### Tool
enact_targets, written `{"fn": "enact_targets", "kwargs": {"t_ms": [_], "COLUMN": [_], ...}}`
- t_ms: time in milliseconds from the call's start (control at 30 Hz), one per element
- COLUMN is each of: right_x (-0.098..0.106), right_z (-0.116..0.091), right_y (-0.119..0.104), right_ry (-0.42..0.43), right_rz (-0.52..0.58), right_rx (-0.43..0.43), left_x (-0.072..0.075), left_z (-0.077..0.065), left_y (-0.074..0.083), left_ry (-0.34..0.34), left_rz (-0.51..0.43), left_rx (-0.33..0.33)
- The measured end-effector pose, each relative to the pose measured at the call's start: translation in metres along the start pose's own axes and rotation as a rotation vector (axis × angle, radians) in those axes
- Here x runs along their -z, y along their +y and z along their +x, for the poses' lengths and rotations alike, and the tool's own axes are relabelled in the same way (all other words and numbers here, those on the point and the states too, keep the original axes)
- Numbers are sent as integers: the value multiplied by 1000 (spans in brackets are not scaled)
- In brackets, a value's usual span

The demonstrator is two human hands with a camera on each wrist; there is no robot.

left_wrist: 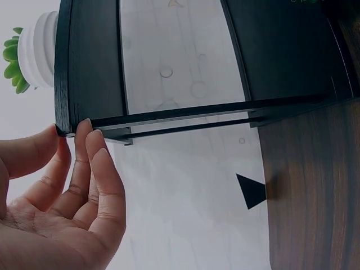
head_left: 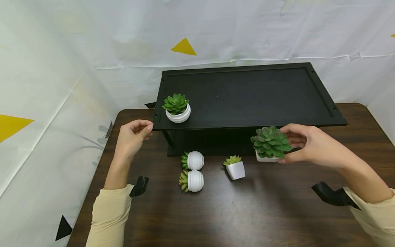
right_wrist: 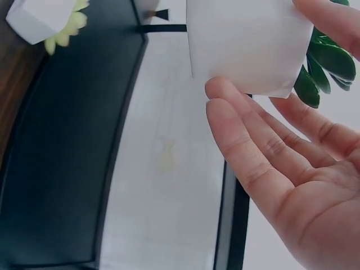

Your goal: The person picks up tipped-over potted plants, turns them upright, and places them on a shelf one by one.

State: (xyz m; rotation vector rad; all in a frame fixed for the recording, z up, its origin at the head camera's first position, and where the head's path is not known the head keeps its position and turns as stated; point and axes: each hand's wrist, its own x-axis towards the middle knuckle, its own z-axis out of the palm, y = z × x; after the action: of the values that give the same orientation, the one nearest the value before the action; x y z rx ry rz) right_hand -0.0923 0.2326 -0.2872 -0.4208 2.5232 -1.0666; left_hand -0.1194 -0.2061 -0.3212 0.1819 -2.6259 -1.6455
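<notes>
My right hand (head_left: pixel 303 142) grips a potted succulent (head_left: pixel 271 143) with broad green leaves and a white square pot, held in front of the shelf's front edge. In the right wrist view the white pot (right_wrist: pixel 247 45) sits between thumb and fingers. At the near left corner of the black shelf (head_left: pixel 247 94), my left hand (head_left: pixel 132 137) pinches the edge of the top board, thumb against fingers (left_wrist: pixel 104 174). Close by on that board stands a succulent in a round white pot (head_left: pixel 177 109).
On the brown wooden table (head_left: pixel 216 212), two small succulents in round white pots (head_left: pixel 195 160) lie on their sides. Right of them a small succulent in a square white pot (head_left: pixel 236 170) leans. White sheeting (head_left: pixel 123 34) hangs behind and at the left.
</notes>
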Motion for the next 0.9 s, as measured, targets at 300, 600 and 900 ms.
{"fn": "enact_targets", "kwargs": {"t_ms": [300,600,900], "right_x": [5,8,6], "right_z": [11,22,31], "right_y": [-17,-35,-49], "right_ry": [-19,-55,-75], "right_rz": [-4,116,189], "right_rx": [10,62,69], "left_x": [0,1,0], "left_z": [1,1,1], "left_y": [-1,-2,-1], "left_ry": [1,-2,-4], "left_rz": [-3,-11,-11], "left_rx": [-8,-9,-4]}}
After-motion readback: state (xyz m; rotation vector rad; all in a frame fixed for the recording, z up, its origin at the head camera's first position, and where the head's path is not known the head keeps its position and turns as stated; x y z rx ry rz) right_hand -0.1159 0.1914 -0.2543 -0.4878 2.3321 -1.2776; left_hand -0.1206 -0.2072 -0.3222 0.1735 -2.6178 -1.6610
